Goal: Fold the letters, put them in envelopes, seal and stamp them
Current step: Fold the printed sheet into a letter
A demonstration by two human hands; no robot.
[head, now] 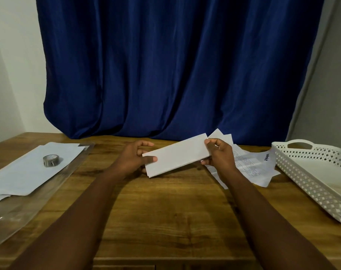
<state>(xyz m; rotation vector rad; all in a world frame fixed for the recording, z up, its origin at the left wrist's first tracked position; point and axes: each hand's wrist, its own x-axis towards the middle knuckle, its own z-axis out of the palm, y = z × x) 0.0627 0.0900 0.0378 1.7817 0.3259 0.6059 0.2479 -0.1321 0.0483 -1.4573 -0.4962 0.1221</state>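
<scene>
Head view: left hand (133,158) and right hand (217,152) each pinch an end of a folded letter (177,154) above the worktop (165,211). Folding looks finished; next it needs an envelope from the stack (33,168) at left.

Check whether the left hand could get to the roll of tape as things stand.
Probably yes, once freed. The left hand now shares a grip on the folded letter with the right hand. The roll of tape sits on the white sheets to its left, with only bare table between.
</scene>
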